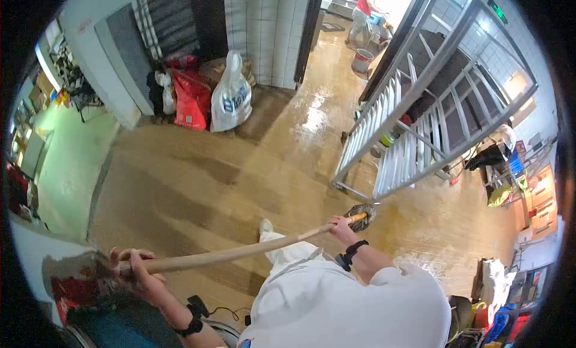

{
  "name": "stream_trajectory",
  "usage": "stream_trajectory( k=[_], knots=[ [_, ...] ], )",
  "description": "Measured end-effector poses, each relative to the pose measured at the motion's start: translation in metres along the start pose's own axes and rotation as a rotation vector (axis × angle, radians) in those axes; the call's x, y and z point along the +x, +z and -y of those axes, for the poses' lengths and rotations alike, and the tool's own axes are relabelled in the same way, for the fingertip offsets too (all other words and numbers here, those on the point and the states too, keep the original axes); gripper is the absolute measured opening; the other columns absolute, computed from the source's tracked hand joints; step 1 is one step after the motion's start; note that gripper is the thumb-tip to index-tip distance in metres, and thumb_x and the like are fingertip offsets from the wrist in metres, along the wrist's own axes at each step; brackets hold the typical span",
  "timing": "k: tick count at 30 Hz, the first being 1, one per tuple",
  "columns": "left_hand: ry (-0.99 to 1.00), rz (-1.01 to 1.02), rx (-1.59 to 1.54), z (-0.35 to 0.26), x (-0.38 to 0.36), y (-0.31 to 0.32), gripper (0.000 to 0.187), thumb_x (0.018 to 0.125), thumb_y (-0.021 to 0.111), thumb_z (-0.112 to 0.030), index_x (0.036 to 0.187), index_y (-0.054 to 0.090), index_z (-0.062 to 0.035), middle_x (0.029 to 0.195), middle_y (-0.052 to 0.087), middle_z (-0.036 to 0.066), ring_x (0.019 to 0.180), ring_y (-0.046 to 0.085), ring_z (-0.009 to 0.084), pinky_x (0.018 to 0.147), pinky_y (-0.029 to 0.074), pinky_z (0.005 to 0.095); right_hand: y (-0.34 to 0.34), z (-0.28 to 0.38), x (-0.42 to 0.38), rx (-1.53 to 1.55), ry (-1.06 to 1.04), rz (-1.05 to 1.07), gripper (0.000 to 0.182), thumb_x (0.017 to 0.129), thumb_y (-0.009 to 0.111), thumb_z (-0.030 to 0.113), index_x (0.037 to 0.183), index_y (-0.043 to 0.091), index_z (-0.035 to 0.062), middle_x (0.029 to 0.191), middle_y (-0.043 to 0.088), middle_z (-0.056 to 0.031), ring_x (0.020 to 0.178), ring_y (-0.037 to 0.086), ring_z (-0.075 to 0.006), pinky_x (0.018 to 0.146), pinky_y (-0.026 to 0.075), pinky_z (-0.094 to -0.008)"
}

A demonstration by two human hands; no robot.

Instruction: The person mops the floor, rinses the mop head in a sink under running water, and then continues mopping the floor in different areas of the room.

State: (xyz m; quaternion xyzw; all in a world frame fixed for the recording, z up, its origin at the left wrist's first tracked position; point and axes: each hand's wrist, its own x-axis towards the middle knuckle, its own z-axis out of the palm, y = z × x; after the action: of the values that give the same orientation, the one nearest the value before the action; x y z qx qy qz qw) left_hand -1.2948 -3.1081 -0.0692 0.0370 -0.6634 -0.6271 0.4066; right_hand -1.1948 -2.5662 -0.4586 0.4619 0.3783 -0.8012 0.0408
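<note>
- The mop (258,250) slants across the person's front, its dark head (363,218) down on the wet floor (180,186).
- Left hand (135,265): grip curled around the handle near its upper end.
- Right hand (342,225): grip closed around the handle, just above the head.
- Metal rack (414,87): its foot is just beside the mop head.
- Red bag (192,99) and white bag (231,102): side by side near the wall.
- Co-worker (363,6): beyond the doorway, near a bucket (362,61).
</note>
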Motion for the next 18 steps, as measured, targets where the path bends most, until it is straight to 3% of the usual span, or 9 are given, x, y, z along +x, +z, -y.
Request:
stream_trajectory(
  k=[2, 3, 5, 7, 8, 11, 13, 15, 18],
  knots=[
    [-0.366, 0.036, -0.283, -0.012, 0.017, 0.062, 0.028, 0.083, 0.057, -0.008, 0.108, 0.047, -0.0023, 0.082, 0.051, 0.005, 0.064, 0.051, 0.0138, 0.061, 0.044, 0.0261, -0.040, -0.042, 0.163, 0.047, -0.082, 0.075, 0.026, 0.092, 0.038, 0.035, 0.101, 0.051, 0.0146, 0.099, 0.063, -0.0046, 0.093, 0.054, -0.0218, 0.083, 0.045, -0.0384],
    [-0.365, 0.053, -0.279, -0.009, 0.028, 0.093, 0.028, 0.083, 0.057, -0.008, 0.108, 0.047, -0.0023, 0.082, 0.051, 0.005, 0.064, 0.051, 0.0138, 0.061, 0.044, 0.0261, -0.054, -0.058, 0.235, 0.072, -0.122, 0.114, 0.027, 0.092, 0.038, 0.036, 0.102, 0.051, 0.0149, 0.099, 0.063, -0.0039, 0.094, 0.054, -0.0219, 0.083, 0.045, -0.0390],
    [-0.440, 0.343, -0.538, 0.003, 0.048, 0.155, 0.022, 0.081, 0.057, -0.009, 0.099, 0.046, -0.0036, 0.079, 0.051, 0.005, 0.063, 0.051, 0.0154, 0.062, 0.046, 0.0284, 0.025, -0.011, 0.157, 0.344, -0.159, 0.187, 0.026, 0.091, 0.040, 0.037, 0.099, 0.051, 0.0147, 0.095, 0.063, -0.0048, 0.091, 0.054, -0.0214, 0.081, 0.045, -0.0404],
    [-0.452, 0.475, -0.588, 0.008, 0.055, 0.219, 0.018, 0.082, 0.054, -0.011, 0.098, 0.046, -0.0053, 0.077, 0.049, 0.005, 0.066, 0.052, 0.0170, 0.064, 0.045, 0.0306, 0.090, 0.034, 0.130, 0.464, -0.203, 0.251, 0.026, 0.091, 0.042, 0.038, 0.095, 0.052, 0.0145, 0.092, 0.062, -0.0056, 0.088, 0.054, -0.0208, 0.080, 0.046, -0.0417],
    [-0.465, 0.580, -0.642, 0.010, 0.051, 0.239, 0.015, 0.084, 0.051, -0.012, 0.097, 0.046, -0.0071, 0.076, 0.047, 0.005, 0.068, 0.052, 0.0186, 0.067, 0.045, 0.0328, 0.118, 0.050, 0.139, 0.482, -0.206, 0.245, 0.026, 0.091, 0.042, 0.038, 0.095, 0.052, 0.0145, 0.092, 0.062, -0.0056, 0.088, 0.054, -0.0208, 0.080, 0.046, -0.0417],
    [-0.491, 0.736, -0.768, 0.006, 0.063, 0.321, 0.013, 0.083, 0.050, -0.008, 0.095, 0.046, -0.0063, 0.078, 0.049, 0.007, 0.075, 0.054, 0.0211, 0.070, 0.045, 0.0345, 0.185, 0.114, 0.170, 0.654, -0.043, 0.043, 0.020, 0.090, 0.042, 0.026, 0.091, 0.056, 0.0120, 0.075, 0.056, -0.0035, 0.066, 0.050, -0.0225, 0.064, 0.046, -0.0439],
    [-0.463, 0.767, -0.827, 0.018, 0.065, 0.376, 0.012, 0.084, 0.050, -0.009, 0.095, 0.046, -0.0057, 0.082, 0.052, 0.008, 0.078, 0.055, 0.0215, 0.073, 0.046, 0.0364, 0.193, 0.135, 0.229, 0.454, -0.049, 0.387, 0.019, 0.088, 0.041, 0.024, 0.088, 0.055, 0.0102, 0.072, 0.056, -0.0052, 0.069, 0.052, -0.0234, 0.064, 0.046, -0.0442],
    [-0.347, 0.841, -0.938, 0.053, 0.059, 0.418, 0.011, 0.085, 0.051, -0.007, 0.094, 0.048, -0.0030, 0.095, 0.057, 0.012, 0.092, 0.055, 0.0235, 0.089, 0.044, 0.0410, 0.257, 0.195, 0.177, 0.578, -0.073, 0.074, 0.018, 0.086, 0.045, 0.026, 0.082, 0.053, 0.0106, 0.070, 0.056, -0.0033, 0.069, 0.052, -0.0228, 0.062, 0.045, -0.0431],
    [-0.309, 1.006, -0.734, 0.090, 0.053, 0.492, 0.015, 0.083, 0.056, -0.003, 0.097, 0.050, -0.0033, 0.102, 0.058, 0.014, 0.100, 0.055, 0.0204, 0.093, 0.041, 0.0348, 0.333, 0.274, 0.169, 0.630, -0.066, -0.088, 0.019, 0.084, 0.048, 0.028, 0.076, 0.050, 0.0110, 0.067, 0.055, -0.0013, 0.069, 0.052, -0.0223, 0.061, 0.045, -0.0420]
  ],
)
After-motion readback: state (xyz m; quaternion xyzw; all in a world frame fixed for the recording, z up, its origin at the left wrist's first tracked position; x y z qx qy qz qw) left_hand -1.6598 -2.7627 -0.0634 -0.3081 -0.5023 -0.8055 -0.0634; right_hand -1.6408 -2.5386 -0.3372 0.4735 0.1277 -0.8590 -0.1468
